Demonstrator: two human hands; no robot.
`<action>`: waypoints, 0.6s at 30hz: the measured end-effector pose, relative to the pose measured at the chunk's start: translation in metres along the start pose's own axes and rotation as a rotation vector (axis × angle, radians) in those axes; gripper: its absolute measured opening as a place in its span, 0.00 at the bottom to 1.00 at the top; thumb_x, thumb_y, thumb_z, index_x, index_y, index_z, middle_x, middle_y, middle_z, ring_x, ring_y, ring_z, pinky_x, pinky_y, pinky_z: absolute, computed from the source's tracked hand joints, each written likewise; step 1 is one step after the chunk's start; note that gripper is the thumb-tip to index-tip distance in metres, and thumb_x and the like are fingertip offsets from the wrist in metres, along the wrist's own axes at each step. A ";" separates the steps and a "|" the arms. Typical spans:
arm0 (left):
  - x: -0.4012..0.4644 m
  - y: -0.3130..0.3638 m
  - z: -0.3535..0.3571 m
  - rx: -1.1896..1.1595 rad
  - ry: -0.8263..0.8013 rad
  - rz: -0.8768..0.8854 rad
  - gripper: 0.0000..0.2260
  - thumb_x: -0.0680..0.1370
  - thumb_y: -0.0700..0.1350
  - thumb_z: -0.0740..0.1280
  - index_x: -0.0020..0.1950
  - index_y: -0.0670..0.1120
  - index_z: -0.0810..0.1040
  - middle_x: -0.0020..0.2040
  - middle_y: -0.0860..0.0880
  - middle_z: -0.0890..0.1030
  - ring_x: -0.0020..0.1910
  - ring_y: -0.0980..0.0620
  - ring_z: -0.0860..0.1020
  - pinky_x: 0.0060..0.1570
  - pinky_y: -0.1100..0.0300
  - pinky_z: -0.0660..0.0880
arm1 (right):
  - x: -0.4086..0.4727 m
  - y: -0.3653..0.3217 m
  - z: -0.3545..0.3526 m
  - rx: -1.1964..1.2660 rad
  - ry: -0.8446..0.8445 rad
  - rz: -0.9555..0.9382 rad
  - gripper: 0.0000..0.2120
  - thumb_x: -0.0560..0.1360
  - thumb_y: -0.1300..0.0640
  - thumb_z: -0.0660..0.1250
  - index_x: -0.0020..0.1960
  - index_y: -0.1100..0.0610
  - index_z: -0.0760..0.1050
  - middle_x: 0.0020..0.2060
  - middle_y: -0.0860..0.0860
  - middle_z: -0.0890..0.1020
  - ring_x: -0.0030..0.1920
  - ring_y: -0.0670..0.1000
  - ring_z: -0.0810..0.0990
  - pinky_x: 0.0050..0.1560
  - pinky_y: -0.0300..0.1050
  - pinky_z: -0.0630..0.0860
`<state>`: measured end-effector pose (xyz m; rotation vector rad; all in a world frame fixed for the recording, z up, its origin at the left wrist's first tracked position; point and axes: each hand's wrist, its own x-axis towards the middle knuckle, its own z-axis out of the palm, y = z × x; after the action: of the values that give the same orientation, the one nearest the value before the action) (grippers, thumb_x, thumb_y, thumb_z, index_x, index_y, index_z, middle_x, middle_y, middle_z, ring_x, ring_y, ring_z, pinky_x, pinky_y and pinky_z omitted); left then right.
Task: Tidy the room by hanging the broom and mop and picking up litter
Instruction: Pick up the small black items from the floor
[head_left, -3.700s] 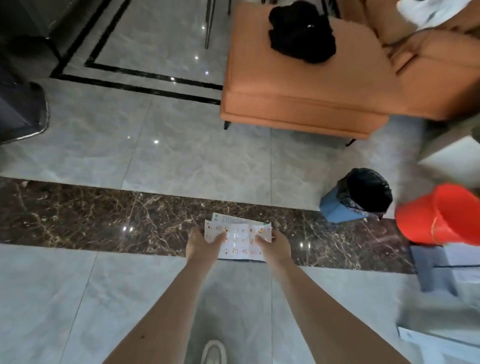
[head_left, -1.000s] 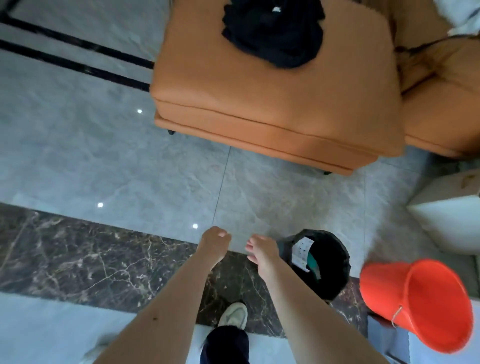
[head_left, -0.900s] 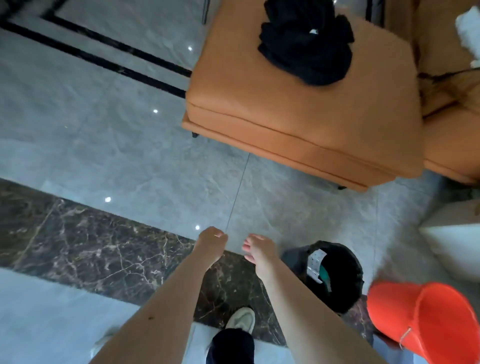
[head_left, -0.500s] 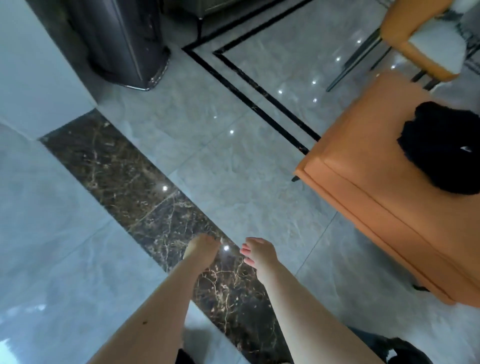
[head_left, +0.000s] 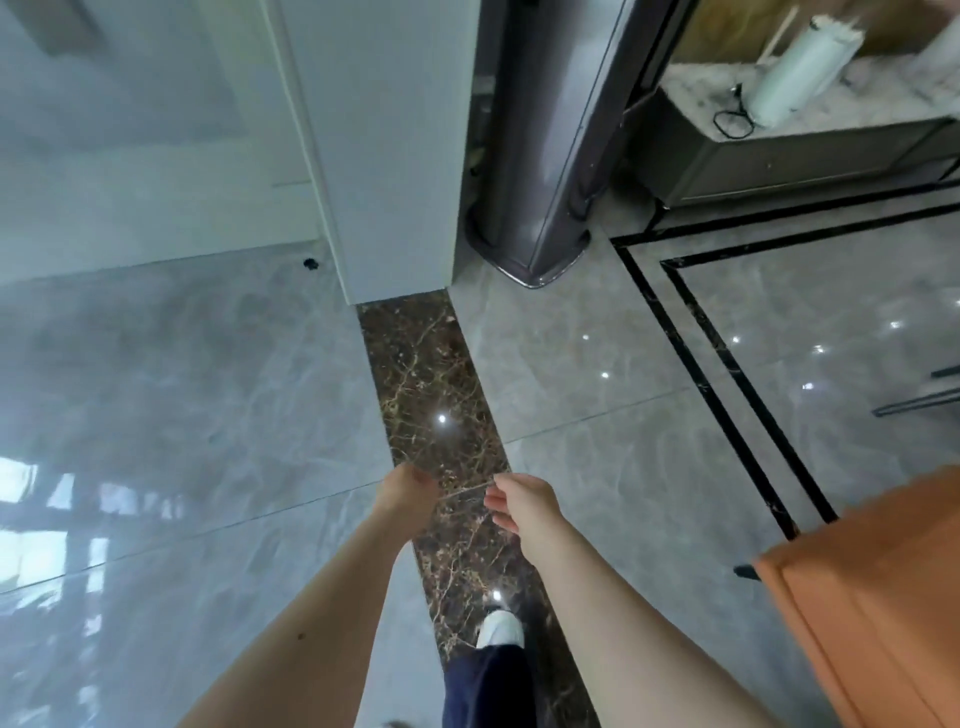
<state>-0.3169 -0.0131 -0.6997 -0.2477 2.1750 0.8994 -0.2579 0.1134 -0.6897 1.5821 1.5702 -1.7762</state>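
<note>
We find no long-handled broom, mop or scrap of litter anywhere in our view. Our bare left hand (head_left: 408, 488) and bare right hand (head_left: 522, 501) hang empty, fingers loosely curled, above the floor.

Head-worn view, downward (floor (head_left: 208, 415) near)

- No text, label, brand, number or sign can be read anywhere in the view.
</note>
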 end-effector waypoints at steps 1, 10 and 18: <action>0.003 0.012 -0.015 -0.034 0.024 -0.003 0.09 0.77 0.40 0.60 0.48 0.39 0.79 0.43 0.42 0.78 0.43 0.42 0.78 0.38 0.56 0.71 | -0.002 -0.021 0.008 -0.025 -0.019 -0.028 0.04 0.79 0.60 0.60 0.48 0.58 0.74 0.36 0.49 0.79 0.36 0.45 0.78 0.45 0.42 0.77; 0.010 0.097 -0.106 -0.286 0.226 -0.030 0.07 0.78 0.42 0.60 0.53 0.42 0.75 0.44 0.43 0.78 0.42 0.45 0.77 0.35 0.58 0.71 | -0.021 -0.164 0.061 -0.262 -0.164 -0.192 0.05 0.79 0.60 0.60 0.49 0.55 0.74 0.35 0.48 0.79 0.39 0.47 0.80 0.47 0.44 0.79; 0.004 0.100 -0.194 -0.479 0.391 -0.027 0.12 0.78 0.42 0.62 0.59 0.39 0.75 0.54 0.39 0.80 0.47 0.43 0.79 0.38 0.57 0.74 | -0.060 -0.225 0.131 -0.410 -0.291 -0.305 0.11 0.79 0.60 0.60 0.57 0.61 0.76 0.40 0.53 0.79 0.42 0.49 0.79 0.38 0.41 0.75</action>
<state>-0.4742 -0.0692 -0.5591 -0.7369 2.2595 1.4488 -0.4801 0.0614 -0.5503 0.8946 1.9420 -1.5925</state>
